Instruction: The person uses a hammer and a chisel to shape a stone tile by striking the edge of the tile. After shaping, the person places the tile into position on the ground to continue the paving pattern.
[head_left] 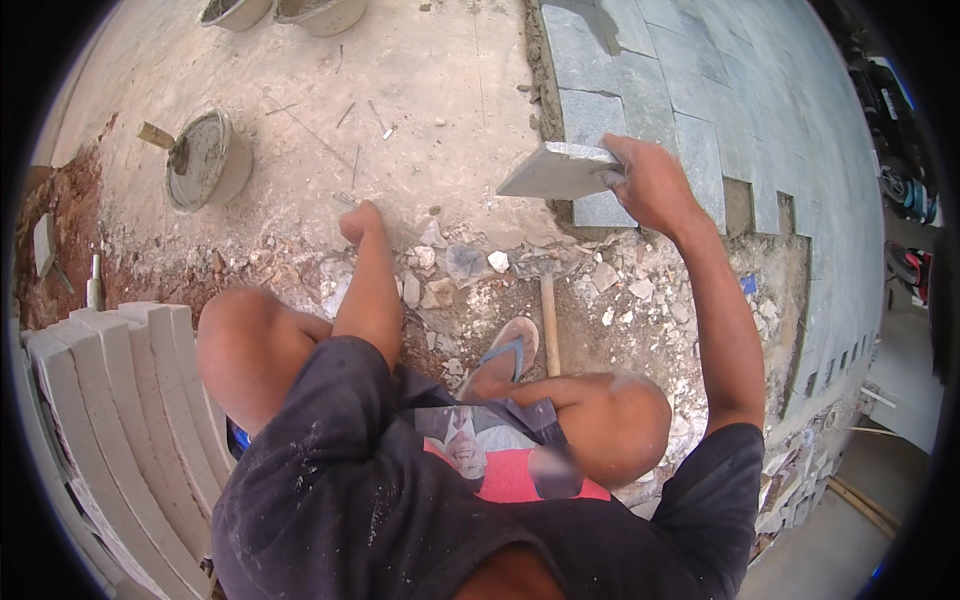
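Observation:
My right hand (655,185) grips a grey stone tile (562,172) by its right end, thumb and fingers on opposite faces. The tile is tilted, raised over the edge of the laid grey paving (645,95). Down at the bare concrete floor (440,60), my left hand (362,222) is closed, fingers pointing down. A thin grey nail-like piece (345,201) shows at its fingertips; whether it is held is unclear. Several nails (376,117) lie scattered just beyond. A hammer (549,320) with a wooden handle rests on the rubble in front of me.
A bucket of grey mortar (222,165) with a wooden-handled tool stands at the left, and two more tubs (320,15) at the far edge. Stacked tiles (120,400) stand beside my left knee. Broken rubble (640,290) covers the near ground around my sandalled foot (505,350).

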